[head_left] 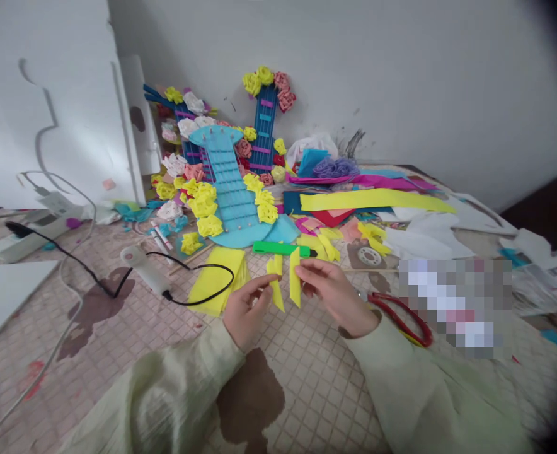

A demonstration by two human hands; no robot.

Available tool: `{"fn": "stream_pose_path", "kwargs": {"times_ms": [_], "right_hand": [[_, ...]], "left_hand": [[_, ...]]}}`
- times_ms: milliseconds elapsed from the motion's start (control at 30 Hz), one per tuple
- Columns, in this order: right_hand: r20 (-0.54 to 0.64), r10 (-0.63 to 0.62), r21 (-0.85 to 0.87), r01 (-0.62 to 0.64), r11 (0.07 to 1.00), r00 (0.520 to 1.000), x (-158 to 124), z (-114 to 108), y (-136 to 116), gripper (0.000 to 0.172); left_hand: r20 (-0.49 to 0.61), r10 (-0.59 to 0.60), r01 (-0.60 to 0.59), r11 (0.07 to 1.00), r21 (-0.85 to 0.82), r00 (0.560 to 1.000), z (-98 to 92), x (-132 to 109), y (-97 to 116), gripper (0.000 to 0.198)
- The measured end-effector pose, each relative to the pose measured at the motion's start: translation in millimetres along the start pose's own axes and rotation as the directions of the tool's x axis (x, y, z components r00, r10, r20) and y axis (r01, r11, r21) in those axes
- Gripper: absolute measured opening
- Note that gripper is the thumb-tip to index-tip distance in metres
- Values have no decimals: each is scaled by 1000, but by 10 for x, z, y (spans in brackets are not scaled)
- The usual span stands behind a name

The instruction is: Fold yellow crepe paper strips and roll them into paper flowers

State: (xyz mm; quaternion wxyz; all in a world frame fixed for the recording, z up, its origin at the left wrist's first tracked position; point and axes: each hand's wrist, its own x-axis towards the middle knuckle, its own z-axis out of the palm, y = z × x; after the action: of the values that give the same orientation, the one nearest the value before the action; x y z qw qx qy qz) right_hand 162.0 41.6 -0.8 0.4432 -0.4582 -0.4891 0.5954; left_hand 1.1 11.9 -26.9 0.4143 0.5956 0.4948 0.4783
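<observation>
My left hand [249, 307] pinches a narrow strip of yellow crepe paper [276, 293] between thumb and fingers. A second folded yellow paper strip [295, 287] is gripped in my right hand [335, 293], standing upright beside the first with a small gap between them. Just behind them lies a green marker-like stick with a dark end [278, 248]. To the left, a stack of yellow paper sheets [215, 271] rests on the table, crossed by the black cord of a white glue gun [143, 271]. Red-handled scissors [404, 315] lie beside my right wrist.
Light blue [231, 183] and dark blue [263, 126] boards decorated with paper flowers stand at the back. A long yellow paper strip [377, 201] and coloured sheets lie back right. A power strip [33, 233] with cables sits left; a tape roll [369, 255] lies right.
</observation>
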Motion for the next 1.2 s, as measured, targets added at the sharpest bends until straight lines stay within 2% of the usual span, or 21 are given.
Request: {"fn": "stream_pose_path", "kwargs": {"times_ms": [133,400,533,700,900,1200], "right_hand": [[23,56,-33,-55,998,998,-22,-61,76,23],[107,64,-126,-51,991,992,-79,-24,58,18],[127,41,-159,-20,987,991,-87,-20,77,18],[139,-4,-224,36,974,990,-79,-22,117,19],[160,10,-288,37,957,987,-72,-31,116,19],[217,44,-299,23,954,975,-84,-32,90,16]], "left_hand": [[-9,10,-10,1000,5,1000,1,13,-29,22],[62,20,-19,999,-30,998,34,14,-10,28],[88,60,-57,998,-40,994,41,12,-15,29],[118,32,-25,998,-57,992,44,-1,10,31],[143,-37,40,999,-19,989,32,-9,59,40],[154,9,-17,999,49,988,20,-20,20,40]]}}
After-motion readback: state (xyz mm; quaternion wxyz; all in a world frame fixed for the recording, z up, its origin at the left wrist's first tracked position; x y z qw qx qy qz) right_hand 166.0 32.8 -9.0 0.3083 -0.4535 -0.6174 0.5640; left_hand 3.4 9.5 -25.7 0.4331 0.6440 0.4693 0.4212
